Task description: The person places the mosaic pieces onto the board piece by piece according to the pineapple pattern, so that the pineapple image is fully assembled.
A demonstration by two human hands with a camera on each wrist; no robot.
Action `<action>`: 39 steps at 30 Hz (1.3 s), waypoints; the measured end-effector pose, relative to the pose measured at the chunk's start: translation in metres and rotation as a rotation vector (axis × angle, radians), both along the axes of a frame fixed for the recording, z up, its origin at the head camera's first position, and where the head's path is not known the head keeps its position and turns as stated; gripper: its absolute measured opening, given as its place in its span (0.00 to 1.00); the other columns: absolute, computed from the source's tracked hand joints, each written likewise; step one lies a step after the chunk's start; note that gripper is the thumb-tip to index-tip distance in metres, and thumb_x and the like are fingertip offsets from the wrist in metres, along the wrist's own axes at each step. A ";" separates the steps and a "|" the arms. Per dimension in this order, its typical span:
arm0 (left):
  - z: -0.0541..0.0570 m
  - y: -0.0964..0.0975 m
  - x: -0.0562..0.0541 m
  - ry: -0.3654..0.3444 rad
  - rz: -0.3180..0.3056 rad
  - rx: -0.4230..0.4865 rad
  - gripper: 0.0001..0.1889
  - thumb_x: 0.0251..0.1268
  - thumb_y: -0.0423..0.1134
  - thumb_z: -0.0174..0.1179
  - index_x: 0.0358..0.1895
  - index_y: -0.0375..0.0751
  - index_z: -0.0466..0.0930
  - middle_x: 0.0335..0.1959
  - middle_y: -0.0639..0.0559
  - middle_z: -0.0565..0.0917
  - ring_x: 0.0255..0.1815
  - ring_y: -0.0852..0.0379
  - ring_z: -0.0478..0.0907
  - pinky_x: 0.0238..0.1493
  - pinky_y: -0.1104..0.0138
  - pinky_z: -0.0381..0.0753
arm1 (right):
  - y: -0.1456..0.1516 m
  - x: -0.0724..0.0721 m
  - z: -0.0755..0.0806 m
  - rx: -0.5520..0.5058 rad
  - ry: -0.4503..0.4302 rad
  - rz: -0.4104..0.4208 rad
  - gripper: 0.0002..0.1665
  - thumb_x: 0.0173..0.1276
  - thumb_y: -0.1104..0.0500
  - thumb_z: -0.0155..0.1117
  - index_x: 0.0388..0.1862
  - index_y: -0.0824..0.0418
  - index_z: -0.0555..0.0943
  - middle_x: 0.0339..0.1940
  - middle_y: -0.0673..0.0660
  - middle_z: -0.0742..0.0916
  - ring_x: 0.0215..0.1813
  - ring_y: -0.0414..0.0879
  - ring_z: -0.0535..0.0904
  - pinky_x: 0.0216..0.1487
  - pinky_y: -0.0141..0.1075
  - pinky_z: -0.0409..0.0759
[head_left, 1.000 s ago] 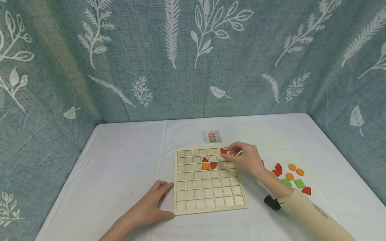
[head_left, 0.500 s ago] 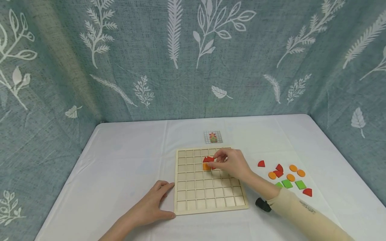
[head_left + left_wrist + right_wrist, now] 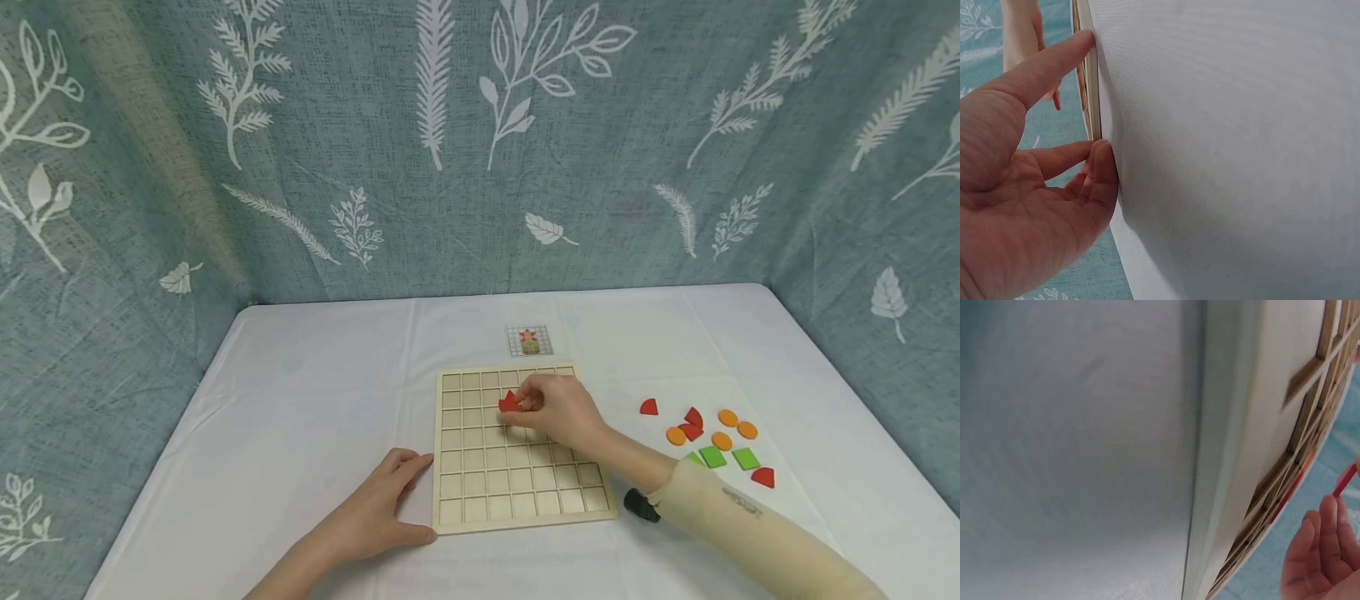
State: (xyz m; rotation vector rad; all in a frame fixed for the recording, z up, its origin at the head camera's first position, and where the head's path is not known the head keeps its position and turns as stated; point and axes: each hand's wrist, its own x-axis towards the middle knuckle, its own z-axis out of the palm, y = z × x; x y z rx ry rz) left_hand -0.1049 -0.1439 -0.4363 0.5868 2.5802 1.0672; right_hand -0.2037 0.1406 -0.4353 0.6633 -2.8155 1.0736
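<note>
My right hand is over the upper middle of the wooden grid board. Its thumb and fingertips pinch a red quarter-circle tile, seen edge-on in the right wrist view as a thin red strip, raised off the board. Just behind it pokes the tip of a red triangle tile. The hand covers the orange square and other red quarter-circle in the head view. My left hand rests at the board's left edge, thumb at the near corner and fingertips farther up, also seen in the left wrist view.
A small pattern card lies beyond the board. To the right are scattered red quarter-circles, orange discs and green squares. A black cylindrical object sits by the right forearm. A leaf-patterned curtain hangs behind the white-covered table.
My right hand has carried the red quarter-circle tile left and toward me, from the board's far right corner to near the red triangle. The left hand has stayed put.
</note>
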 end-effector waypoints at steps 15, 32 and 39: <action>-0.002 0.000 -0.001 0.010 0.002 -0.005 0.48 0.46 0.49 0.76 0.70 0.31 0.64 0.59 0.50 0.65 0.51 0.56 0.69 0.54 0.64 0.73 | -0.014 -0.006 -0.006 0.146 0.050 0.081 0.15 0.54 0.46 0.77 0.27 0.52 0.81 0.21 0.40 0.80 0.24 0.33 0.72 0.25 0.28 0.72; -0.002 0.001 0.001 0.027 0.001 -0.006 0.47 0.47 0.49 0.76 0.70 0.31 0.64 0.59 0.50 0.65 0.51 0.56 0.70 0.54 0.63 0.73 | -0.010 -0.003 -0.007 0.202 0.165 0.170 0.17 0.58 0.45 0.74 0.39 0.55 0.85 0.35 0.47 0.84 0.36 0.41 0.75 0.32 0.30 0.74; -0.003 0.000 0.002 0.028 0.008 -0.012 0.48 0.47 0.49 0.76 0.70 0.32 0.64 0.59 0.52 0.65 0.51 0.56 0.69 0.54 0.64 0.73 | 0.000 0.008 -0.009 0.177 0.113 0.238 0.22 0.64 0.46 0.69 0.52 0.57 0.85 0.51 0.50 0.85 0.55 0.45 0.76 0.50 0.40 0.78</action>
